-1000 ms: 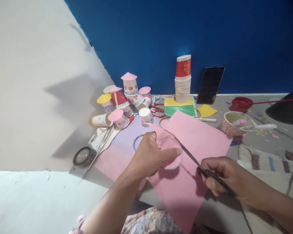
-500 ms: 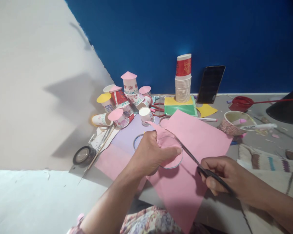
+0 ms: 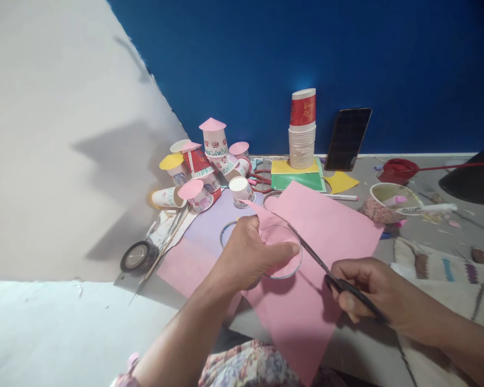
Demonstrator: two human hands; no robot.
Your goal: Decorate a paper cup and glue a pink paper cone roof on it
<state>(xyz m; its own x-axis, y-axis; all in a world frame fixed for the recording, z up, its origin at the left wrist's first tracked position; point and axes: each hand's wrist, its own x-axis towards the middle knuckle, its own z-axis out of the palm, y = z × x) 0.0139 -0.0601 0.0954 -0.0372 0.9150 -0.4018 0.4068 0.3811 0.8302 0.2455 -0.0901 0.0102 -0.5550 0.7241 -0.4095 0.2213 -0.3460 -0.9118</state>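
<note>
My left hand (image 3: pixel 252 255) pinches a pink paper sheet (image 3: pixel 326 231) at a circle drawn on it, thumb pressed on the circle's inside. My right hand (image 3: pixel 371 293) grips black scissors (image 3: pixel 331 271); their blades reach up-left into the paper along the circle's upper right edge. The sheet is lifted off the floor and hangs down toward my lap. Under it lie a lilac sheet (image 3: pixel 218 215) and another pink sheet (image 3: pixel 181 266).
Decorated paper cups (image 3: pixel 204 166) with paper lids pile up at the back left. A stack of cups (image 3: pixel 302 131) stands on green and yellow paper by the blue wall, next to a leaning phone (image 3: pixel 347 140). A tape roll (image 3: pixel 139 257) lies left; a woven bowl (image 3: pixel 387 203) lies right.
Almost nothing differs: both hands keep their grip, and the scissors and paper shift only very slightly.
</note>
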